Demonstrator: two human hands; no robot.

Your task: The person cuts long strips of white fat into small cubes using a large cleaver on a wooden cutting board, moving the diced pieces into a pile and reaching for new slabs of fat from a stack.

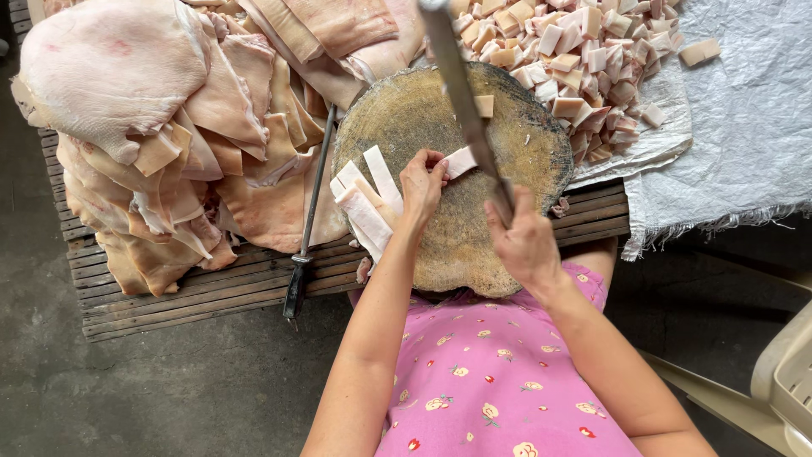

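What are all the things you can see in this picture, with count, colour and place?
chopping block: one, brown round wood, centre
meat strip: one, pale pink, on the block under the left fingers
cut strips: several, white-pink, block's left edge
meat cubes: many, pink, top right
skin slabs: many, pale pink, left
sharpening rod: one, dark, between slabs and block
slatted table: one, wood, below
white sheet: one, right
plastic chair: one, beige, lower right
knife: one, grey, raised over the block
left hand: holds the strip
right hand: grips the knife

I'm working in a rough meat-cutting yard: pork skin slabs [152, 127] are piling on a slatted wooden counter [194, 292], round chopping block [448, 228], bare concrete floor [127, 389].
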